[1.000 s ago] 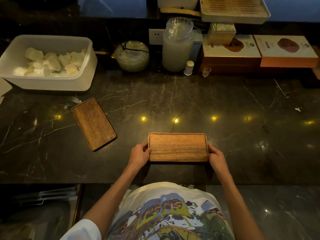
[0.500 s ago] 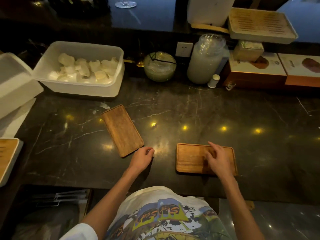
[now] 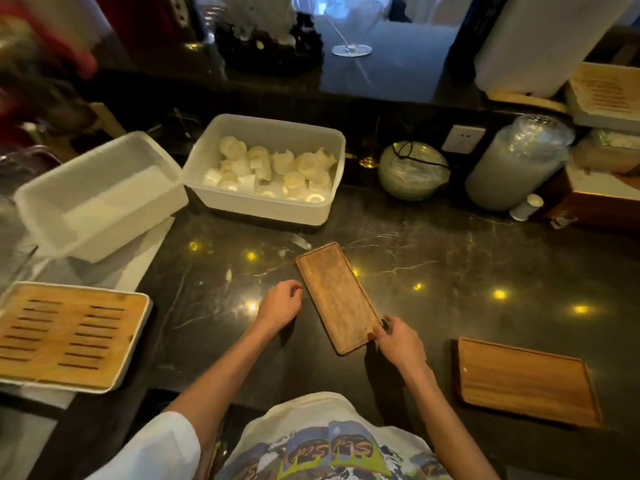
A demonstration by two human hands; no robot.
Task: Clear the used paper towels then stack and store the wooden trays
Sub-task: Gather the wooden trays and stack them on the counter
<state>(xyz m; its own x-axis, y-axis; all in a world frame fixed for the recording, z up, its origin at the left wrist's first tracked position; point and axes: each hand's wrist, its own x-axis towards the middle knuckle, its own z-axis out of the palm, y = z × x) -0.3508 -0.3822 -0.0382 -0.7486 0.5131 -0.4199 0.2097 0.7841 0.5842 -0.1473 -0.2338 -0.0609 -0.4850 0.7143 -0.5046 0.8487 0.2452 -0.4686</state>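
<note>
Left hand (image 3: 280,304), loosely curled and empty, hovered just beside the narrow brown wooden tray (image 3: 337,296) lying slantwise on the dark marble counter (image 3: 450,258). Right hand (image 3: 398,341) pinched that tray's near corner. Wider brown wooden tray (image 3: 523,381) lay flat, well apart to the right. Probably stiff, light, smooth-rimmed; best gripped by the long edges.

Tea-service bar: dark marble bench (image 3: 450,244), slatted bamboo tea tray (image 3: 69,337), white tub of small cups (image 3: 266,168), wine glass (image 3: 351,46) beyond.
</note>
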